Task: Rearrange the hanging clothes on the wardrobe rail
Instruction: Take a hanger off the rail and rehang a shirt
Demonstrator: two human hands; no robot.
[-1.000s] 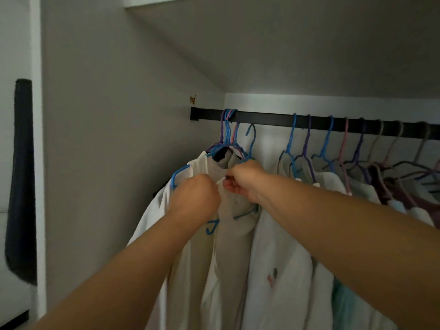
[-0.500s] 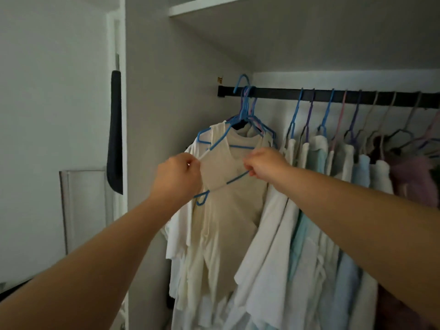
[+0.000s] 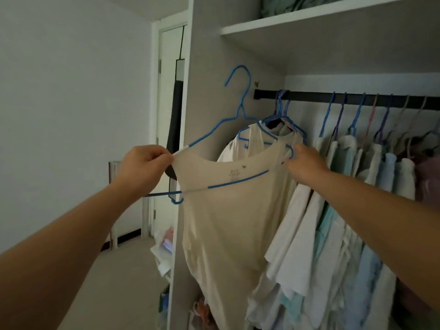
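1. Two hands hold one beige top (image 3: 228, 210) on a blue hanger (image 3: 238, 110), its hook clear of the black rail (image 3: 309, 97) and left of it.
2. Left hand (image 3: 145, 163) pinches the top's left shoulder; right hand (image 3: 302, 163) grips the right shoulder (fingers closed on cloth).
3. Farther right, pale shirts (image 3: 345, 186) hang from the rail on coloured hangers.
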